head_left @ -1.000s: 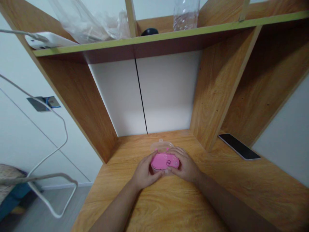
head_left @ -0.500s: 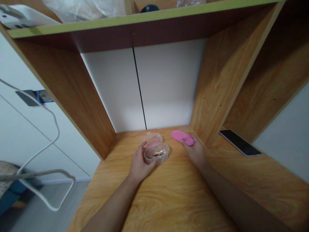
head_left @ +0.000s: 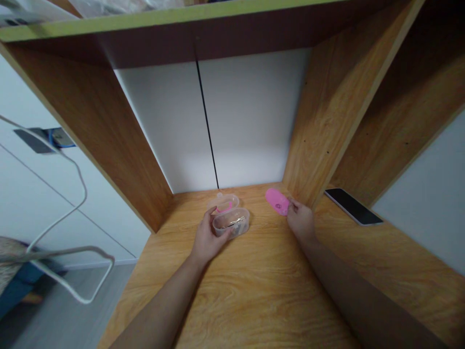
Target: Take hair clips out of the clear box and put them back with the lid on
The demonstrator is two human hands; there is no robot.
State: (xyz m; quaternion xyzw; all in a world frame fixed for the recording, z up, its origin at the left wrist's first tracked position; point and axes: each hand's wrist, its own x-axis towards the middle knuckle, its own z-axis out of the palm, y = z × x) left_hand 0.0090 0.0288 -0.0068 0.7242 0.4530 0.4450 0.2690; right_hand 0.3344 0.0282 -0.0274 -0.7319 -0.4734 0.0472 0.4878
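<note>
the left hand (head_left: 208, 238) cups a clear plastic box (head_left: 231, 222) in a narrow grip, fingers curled against its wall, small metal pieces showing through the cloudy plastic and an open lid (head_left: 223, 203) with a pink ring just behind. the right hand (head_left: 301, 222) pinches the end of a smooth pink oval plastic piece (head_left: 276, 201) - its long axis slants up-left toward the box, well apart from it - above the grainy wooden desk (head_left: 254, 291).

Single head-worn camera, high above the person, tilted forward and down, facing the white back panel (head_left: 247, 116) of a wooden desk hutch (head_left: 329, 126), close over the honey-brown wooden desktop (head_left: 261, 300), left hand (head_left: 208, 237) and right hand (head_left: 301, 222) low in frame
</note>
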